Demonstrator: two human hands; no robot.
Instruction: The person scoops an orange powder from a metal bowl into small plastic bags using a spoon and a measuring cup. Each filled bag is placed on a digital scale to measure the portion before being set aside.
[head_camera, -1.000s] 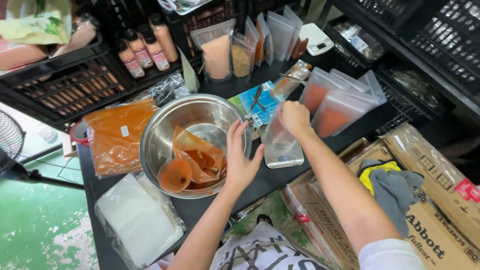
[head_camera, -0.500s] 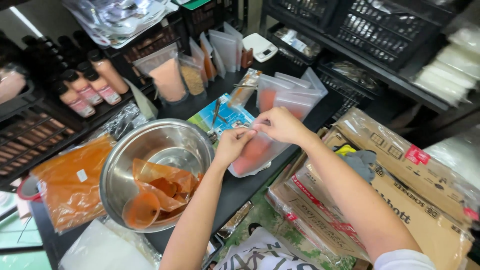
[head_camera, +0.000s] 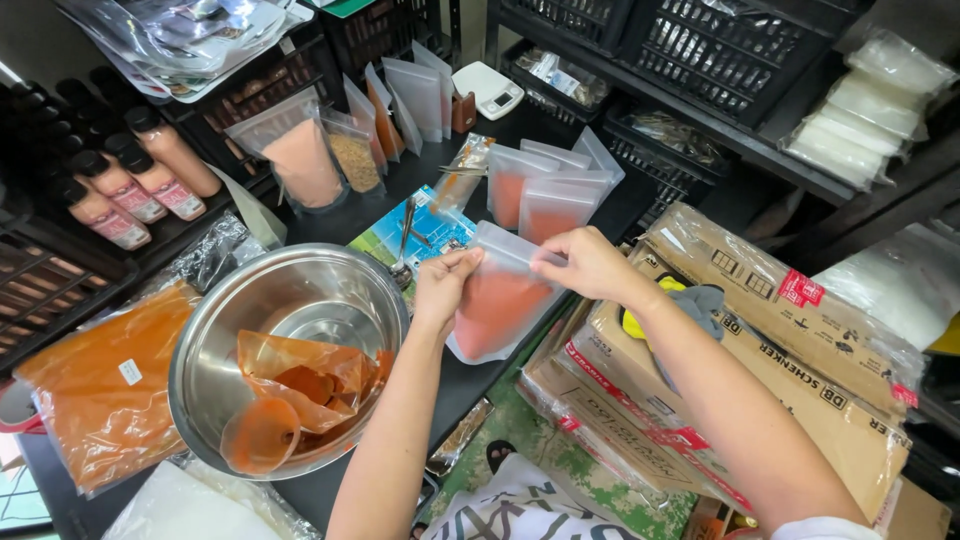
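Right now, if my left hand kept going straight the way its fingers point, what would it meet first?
The left hand points up and away; beyond the pouch it pinches, probably the filled pouches standing behind, though depth is unclear.

Single head cam, steep downward, close over black table (head_camera: 470, 385) w/ hands.

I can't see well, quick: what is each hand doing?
Left hand: closed, pinching the top of the pouch of orange powder.
Right hand: closed, pinching the same pouch's top.
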